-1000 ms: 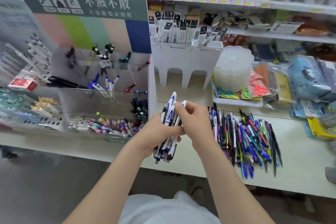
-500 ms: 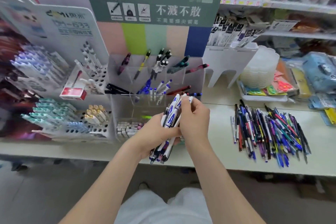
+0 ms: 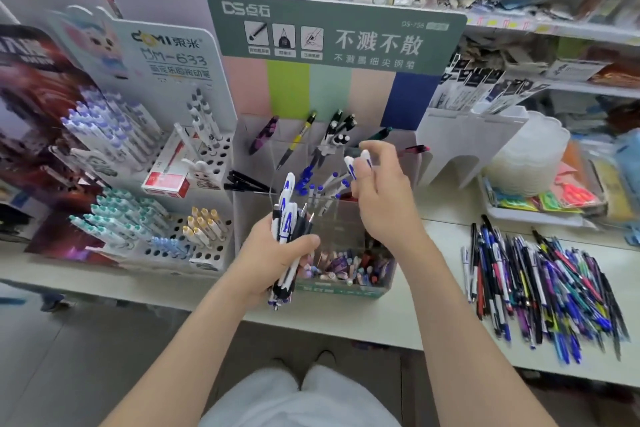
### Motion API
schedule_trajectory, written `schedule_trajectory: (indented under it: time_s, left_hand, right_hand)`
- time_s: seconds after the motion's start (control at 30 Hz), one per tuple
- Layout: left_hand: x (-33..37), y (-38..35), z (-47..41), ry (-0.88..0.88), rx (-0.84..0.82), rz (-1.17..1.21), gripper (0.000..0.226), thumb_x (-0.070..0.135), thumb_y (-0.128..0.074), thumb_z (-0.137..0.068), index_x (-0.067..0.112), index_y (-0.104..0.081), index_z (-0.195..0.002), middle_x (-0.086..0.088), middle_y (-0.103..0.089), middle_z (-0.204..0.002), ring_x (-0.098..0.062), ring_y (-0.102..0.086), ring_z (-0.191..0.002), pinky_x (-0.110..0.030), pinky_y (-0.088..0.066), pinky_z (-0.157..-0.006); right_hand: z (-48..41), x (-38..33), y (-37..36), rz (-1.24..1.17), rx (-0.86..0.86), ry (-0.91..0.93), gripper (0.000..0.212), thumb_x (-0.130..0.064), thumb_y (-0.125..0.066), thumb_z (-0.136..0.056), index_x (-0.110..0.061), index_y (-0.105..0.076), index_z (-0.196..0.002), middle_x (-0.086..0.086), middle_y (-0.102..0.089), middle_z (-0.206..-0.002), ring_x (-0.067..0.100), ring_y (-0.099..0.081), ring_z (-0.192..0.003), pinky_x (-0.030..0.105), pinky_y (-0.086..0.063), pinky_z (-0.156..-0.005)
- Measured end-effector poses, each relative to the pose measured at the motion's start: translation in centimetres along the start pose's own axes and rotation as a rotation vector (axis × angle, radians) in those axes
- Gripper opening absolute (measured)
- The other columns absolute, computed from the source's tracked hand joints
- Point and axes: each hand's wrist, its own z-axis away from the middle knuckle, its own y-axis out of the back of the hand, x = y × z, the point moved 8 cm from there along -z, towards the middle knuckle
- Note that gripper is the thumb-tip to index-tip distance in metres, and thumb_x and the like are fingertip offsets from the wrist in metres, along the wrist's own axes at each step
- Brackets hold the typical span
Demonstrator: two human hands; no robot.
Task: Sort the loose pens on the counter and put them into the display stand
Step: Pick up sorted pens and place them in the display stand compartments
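Moved since the earlier frame: right hand [image 3: 384, 198], now parted from the left and raised over the display stand [image 3: 341, 225]. Its fingers pinch two white-and-blue pens [image 3: 356, 163], the other fingers spread loose.

Left hand [image 3: 273, 260]: low at the stand's front, fingers curled round the bundle [image 3: 287, 218] of matching pens, tips down.

Meaning for the task: sorting of this type looks done and stocking appears to be starting, with most of the bundle not yet placed.

Display stand, contents by tier:
- Top: purple-and-black pen [image 3: 263, 135], yellow-and-black pen [image 3: 298, 139], black-and-white pens [image 3: 337, 132].
- Middle: black pens [image 3: 246, 180] at left; white pens with blue caps [image 3: 325, 184] at centre, just below the raised hand and the likely slot.
- Bottom tray [image 3: 346, 267]: small mixed coloured pieces, kind unclear.

Loose pens [image 3: 540, 281]: a mixed heap on the counter [image 3: 381, 319], well right of the stand, still unsorted.
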Motion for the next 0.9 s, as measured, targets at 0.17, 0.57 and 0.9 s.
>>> schedule_trajectory:
  time_s: [0.17, 0.57, 0.9]
  left_hand:
    - [-0.5, 1.8, -1.3, -0.034, 0.201, 0.091, 0.025, 0.017, -0.084, -0.091, 0.008, -0.067, -0.106, -0.009, -0.070, -0.080, -0.018, -0.067, -0.068, -0.033, -0.060, -0.063]
    - [1.7, 2.7, -3.6, -0.099, 0.090, 0.081, 0.024, 0.014, -0.083, -0.093, 0.016, -0.067, -0.111, 0.005, -0.071, -0.081, -0.012, -0.071, -0.071, -0.023, -0.056, -0.065]
    - [1.9, 4.7, -5.2, -0.097, -0.021, 0.035, 0.026, 0.017, -0.083, -0.092, 0.017, -0.068, -0.113, 0.001, -0.079, -0.097, -0.015, -0.072, -0.075, -0.028, -0.058, -0.072]
  right_hand:
    - [-1.7, -1.0, -3.3, 0.702, -0.298, 0.022, 0.032, -0.016, -0.048, -0.104, -0.008, -0.038, -0.134, 0.016, -0.053, -0.125, 0.036, -0.063, -0.101, 0.051, -0.057, -0.085]
    - [-4.8, -1.9, -5.4, 1.212, -0.541, 0.029, 0.045, -0.005, -0.060, -0.093, -0.016, -0.057, -0.136, 0.011, -0.057, -0.111, 0.035, -0.058, -0.089, 0.043, -0.047, -0.068]
    - [-3.2, -0.6, -2.9, 0.517, -0.128, -0.108, 0.052, -0.009, -0.063, -0.091, -0.019, -0.064, -0.142, 0.002, -0.069, -0.127, 0.022, -0.066, -0.112, 0.032, -0.053, -0.093]
